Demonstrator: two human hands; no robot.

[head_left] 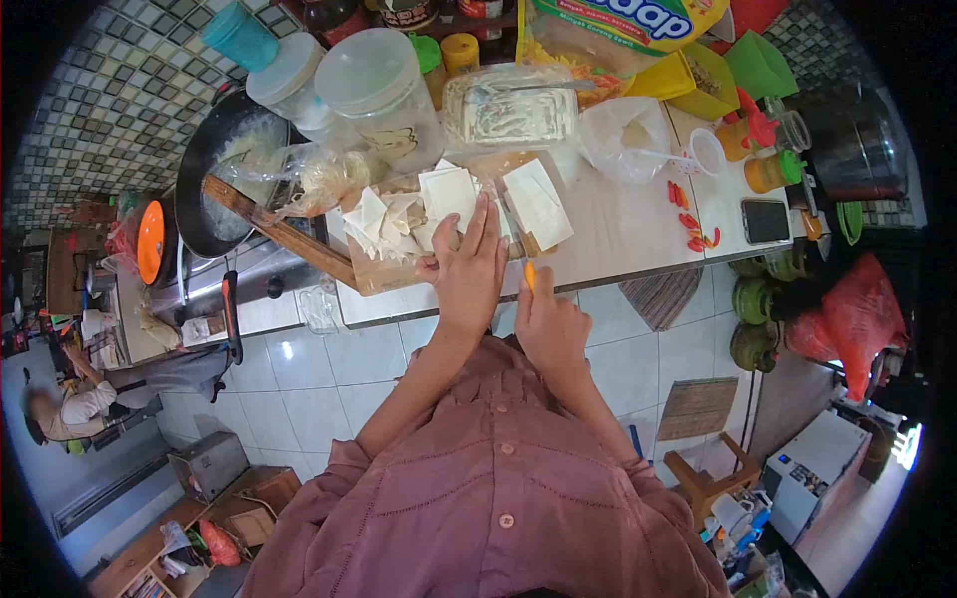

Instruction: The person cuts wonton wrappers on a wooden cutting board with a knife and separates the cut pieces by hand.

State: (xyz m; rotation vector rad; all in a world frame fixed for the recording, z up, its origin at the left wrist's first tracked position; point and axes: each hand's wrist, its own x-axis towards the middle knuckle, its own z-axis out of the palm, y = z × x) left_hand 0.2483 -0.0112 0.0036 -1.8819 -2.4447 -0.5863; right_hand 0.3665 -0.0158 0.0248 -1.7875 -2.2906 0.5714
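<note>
My left hand (467, 264) lies with its fingers stretched out, pressing down on white square wrapper sheets on a wooden cutting board (384, 276). My right hand (551, 324) is closed around an orange handle (529, 277), which looks like a knife's; its blade is hard to make out beside my left fingers. To the right of those fingers is a stack of white wrapper sheets (538, 204). More square sheets (449, 194) lie beyond my left hand. Torn, crumpled wrapper pieces (384, 221) are heaped on the board's left side.
Left stands a black wok (214, 149) with a wooden spatula (289, 234) across its edge. Behind the board are a clear jar (371, 85), a smeared plastic tub (510, 112) and a plastic bag (626, 140). Red chillies (690, 221) and a phone (765, 221) lie right. A person (85, 409) sits far left.
</note>
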